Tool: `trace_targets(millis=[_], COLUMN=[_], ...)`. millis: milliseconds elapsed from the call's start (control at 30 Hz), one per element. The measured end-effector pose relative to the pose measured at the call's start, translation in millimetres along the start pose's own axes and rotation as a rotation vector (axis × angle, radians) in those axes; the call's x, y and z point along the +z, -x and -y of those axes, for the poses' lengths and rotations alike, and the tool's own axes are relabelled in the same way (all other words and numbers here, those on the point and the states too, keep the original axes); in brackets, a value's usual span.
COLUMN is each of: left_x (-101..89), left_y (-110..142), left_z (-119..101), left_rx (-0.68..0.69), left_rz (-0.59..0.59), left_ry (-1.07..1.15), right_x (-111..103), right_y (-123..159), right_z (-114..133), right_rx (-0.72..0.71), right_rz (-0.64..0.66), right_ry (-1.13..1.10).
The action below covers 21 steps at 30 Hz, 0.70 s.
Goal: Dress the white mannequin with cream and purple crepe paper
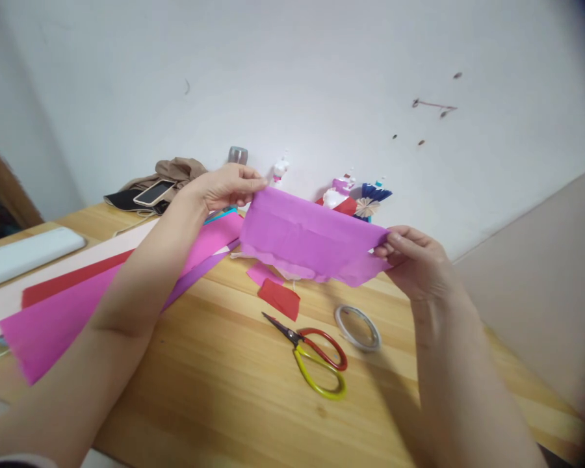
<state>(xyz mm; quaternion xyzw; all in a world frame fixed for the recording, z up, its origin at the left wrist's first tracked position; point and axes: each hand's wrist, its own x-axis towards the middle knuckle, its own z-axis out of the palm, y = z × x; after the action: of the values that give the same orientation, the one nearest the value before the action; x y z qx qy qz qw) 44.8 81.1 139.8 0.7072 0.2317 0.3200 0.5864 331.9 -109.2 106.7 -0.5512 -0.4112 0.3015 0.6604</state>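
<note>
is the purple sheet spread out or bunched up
Spread out: the left hand and right hand hold the purple sheet by opposite ends.

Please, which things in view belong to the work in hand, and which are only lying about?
Probably in use:
purple sheet, held between left hand and right hand
scissors
tape roll
coloured sheets
red scrap

Probably just lying about:
phone
brown cloth
long white object

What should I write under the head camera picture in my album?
Left hand and right hand hold a purple sheet over a wooden table with scissors and a tape roll.
</note>
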Motion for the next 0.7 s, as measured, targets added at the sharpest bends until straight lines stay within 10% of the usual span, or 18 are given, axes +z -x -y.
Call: trace_targets(millis=[700], left_x=[23.8], left_y=[-3.6], left_z=[6.8], left_rx=[0.044], left_rz=[0.111], left_ry=[0.138], right_x=[9.3], right_y=[3.6], right_z=[-5.5], right_rx=[-0.107], right_rz=[0.144], right_ry=[0.08])
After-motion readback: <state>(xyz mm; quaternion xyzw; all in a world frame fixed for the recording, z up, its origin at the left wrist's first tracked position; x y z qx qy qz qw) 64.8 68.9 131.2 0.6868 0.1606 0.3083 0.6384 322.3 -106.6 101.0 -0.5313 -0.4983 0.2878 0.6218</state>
